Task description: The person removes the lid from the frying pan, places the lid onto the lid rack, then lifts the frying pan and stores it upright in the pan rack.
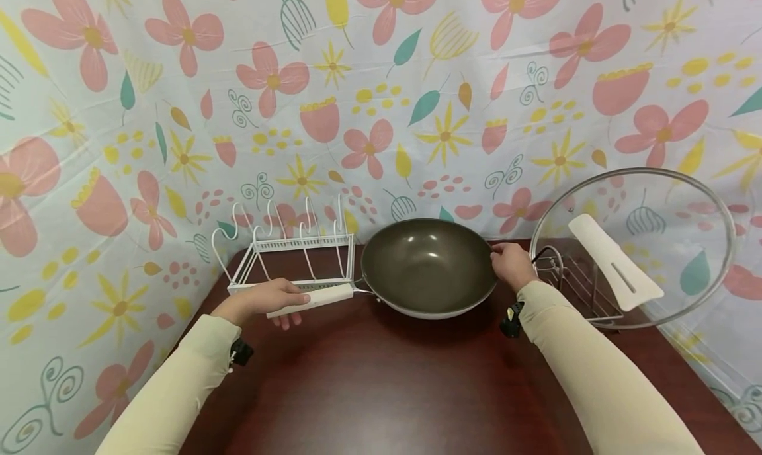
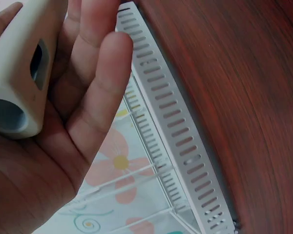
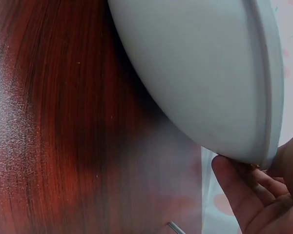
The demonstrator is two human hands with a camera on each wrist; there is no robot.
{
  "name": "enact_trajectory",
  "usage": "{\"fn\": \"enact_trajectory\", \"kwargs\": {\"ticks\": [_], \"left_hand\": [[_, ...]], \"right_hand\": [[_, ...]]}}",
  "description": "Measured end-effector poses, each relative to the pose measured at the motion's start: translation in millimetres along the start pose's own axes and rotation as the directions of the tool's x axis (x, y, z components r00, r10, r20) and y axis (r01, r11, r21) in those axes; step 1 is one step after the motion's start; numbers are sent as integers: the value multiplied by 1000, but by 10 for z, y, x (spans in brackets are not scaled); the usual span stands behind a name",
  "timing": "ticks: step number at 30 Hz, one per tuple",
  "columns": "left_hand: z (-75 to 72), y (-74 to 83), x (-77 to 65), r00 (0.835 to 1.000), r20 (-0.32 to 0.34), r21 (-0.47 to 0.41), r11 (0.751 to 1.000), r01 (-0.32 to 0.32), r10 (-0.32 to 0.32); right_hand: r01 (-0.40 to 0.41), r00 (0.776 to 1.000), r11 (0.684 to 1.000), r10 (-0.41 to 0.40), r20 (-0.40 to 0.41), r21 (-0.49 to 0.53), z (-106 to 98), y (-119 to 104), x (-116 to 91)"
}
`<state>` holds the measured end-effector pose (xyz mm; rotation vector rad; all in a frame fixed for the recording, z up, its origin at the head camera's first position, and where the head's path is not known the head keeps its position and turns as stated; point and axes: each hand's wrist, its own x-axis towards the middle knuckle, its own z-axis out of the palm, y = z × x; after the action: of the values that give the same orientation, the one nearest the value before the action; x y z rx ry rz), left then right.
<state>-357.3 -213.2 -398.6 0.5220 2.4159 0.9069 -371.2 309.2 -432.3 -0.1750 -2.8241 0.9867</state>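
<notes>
A flower-printed hanging [image 1: 443, 91] fills the view from 9 through 12 to 3 o'clock, behind a dark red wood-grain table [image 1: 387, 389]. At the wok's 3 o'clock stands a round glass lid [image 1: 684, 230] with a metal rim, tilted up steeply, its upper part against the flowered print. The wok [image 1: 428, 266] itself sits centrally at the far side of the table, dark inside and pale outside, its open mouth facing up; whether its base touches the table I cannot tell. At its 9 o'clock is a white pan rack [image 1: 303, 244] with slotted side strips and curved wire dividers. A smaller wire rack [image 1: 606, 319] shows through the lower glass of the lid. The wok's long white handle [image 1: 327, 296] runs out between 8 and 9 o'clock, crossing the pan rack's near edge in the head view; its end is hollow and its side slotted. The left hand [image 1: 264, 299] holds it loosely, thumb along the top, fingers underneath and only slightly bent. The right hand [image 1: 513, 264] pinches the wok's rim at 3 o'clock, fingertips touching the pale outer wall. The lid's white grip [image 1: 613, 260] points from 11 toward 5 o'clock.
</notes>
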Motion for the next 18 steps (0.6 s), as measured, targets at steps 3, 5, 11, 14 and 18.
{"fn": "enact_trajectory", "kwargs": {"ticks": [3, 5, 11, 14, 18], "left_hand": [[13, 43, 17, 999, 38, -12, 1000, 5, -4], [16, 70, 36, 998, 66, -14, 1000, 9, -8], [31, 129, 119, 991, 130, -24, 1000, 13, -10], [52, 130, 148, 989, 146, -45, 999, 18, -11], [92, 122, 160, 989, 148, -55, 999, 4, 4]], "right_hand": [[-21, 1000, 1000, 21, 16, 1, 4, -3, 27], [-26, 999, 1000, 26, 22, 1, 13, -7, 47], [-34, 999, 999, 34, 20, -11, 35, -1, 87], [-33, 999, 999, 33, 16, -12, 44, 13, 107], [-12, 1000, 999, 12, -1, -31, 46, 31, 145]]}}
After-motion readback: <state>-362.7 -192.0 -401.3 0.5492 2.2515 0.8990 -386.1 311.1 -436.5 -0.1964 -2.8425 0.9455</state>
